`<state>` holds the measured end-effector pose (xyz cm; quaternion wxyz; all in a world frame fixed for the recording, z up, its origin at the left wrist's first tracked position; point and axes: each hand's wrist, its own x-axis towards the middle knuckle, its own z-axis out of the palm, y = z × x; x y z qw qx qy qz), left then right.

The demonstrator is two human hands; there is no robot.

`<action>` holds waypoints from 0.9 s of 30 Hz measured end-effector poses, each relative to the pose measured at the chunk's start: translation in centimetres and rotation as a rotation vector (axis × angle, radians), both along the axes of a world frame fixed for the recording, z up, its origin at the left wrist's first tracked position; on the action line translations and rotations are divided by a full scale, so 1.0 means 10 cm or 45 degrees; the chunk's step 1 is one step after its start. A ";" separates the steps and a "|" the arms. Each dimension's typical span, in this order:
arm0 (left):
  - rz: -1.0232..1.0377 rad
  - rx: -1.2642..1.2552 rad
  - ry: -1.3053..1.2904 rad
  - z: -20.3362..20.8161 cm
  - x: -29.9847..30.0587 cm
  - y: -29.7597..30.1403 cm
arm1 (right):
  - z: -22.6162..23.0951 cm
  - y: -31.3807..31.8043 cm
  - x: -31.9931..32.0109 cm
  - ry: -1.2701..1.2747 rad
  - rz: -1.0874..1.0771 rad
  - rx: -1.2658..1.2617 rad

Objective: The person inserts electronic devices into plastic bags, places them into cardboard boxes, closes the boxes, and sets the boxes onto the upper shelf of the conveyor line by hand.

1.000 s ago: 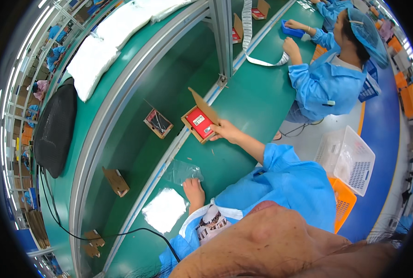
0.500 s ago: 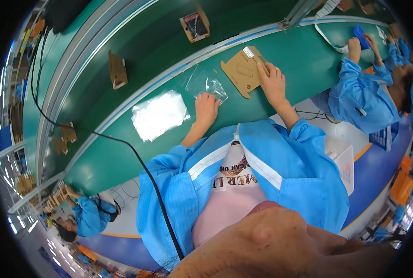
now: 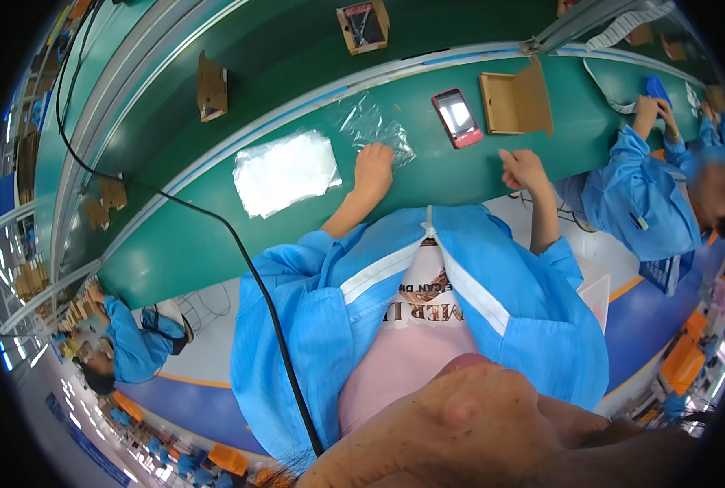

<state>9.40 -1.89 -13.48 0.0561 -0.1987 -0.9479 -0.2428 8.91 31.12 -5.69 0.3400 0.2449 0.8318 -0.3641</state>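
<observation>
Because the left hand [image 3: 373,169] lies flat on it, the thing to watch is the clear bag [image 3: 376,128].

Clear bag: it lies crumpled on the green table [image 3: 175,244], just past the left hand, in the middle.
How the bag handles: it looks very light, thin and floppy. It looks slippery too, and it could tear if pulled hard.
Where to hold the bag: I think the near edge is best, pinched between thumb and finger, right by the fingertips [image 3: 379,150].
Left hand: open and flat, fingers spread a little, touching the near edge of the bag. It grips nothing.
Right hand: the right hand [image 3: 524,169] is loosely curled and empty, resting at the near edge of the table.
Phone: a red phone [image 3: 457,118] lies flat, face up, between the bag and the box, a bit far from the right hand. It looks hard, smooth and breakable.
Box: an open brown cardboard box [image 3: 515,102] sits just right of the phone, lid up.
Bag stack: a flat pile of clear bags [image 3: 287,171] lies to the left.
Edges: the near table edge is right under both wrists. A raised rail [image 3: 297,106] runs along the far side.
Room: bare green table lies between the pile and the left hand, and left of the pile.
Other person: a sleeve [image 3: 635,191] works well apart on the right.
</observation>
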 end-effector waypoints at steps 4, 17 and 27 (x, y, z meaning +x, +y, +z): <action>0.004 0.076 0.027 0.13 0.01 0.06 | -0.07 -0.74 -0.31 1.048 0.369 0.236; 0.051 0.214 -0.099 0.09 0.02 -0.02 | 0.18 -0.96 -0.42 0.770 0.112 -0.485; 0.545 0.568 -0.406 0.14 -0.21 0.04 | -0.37 -1.28 0.36 1.298 0.333 -0.138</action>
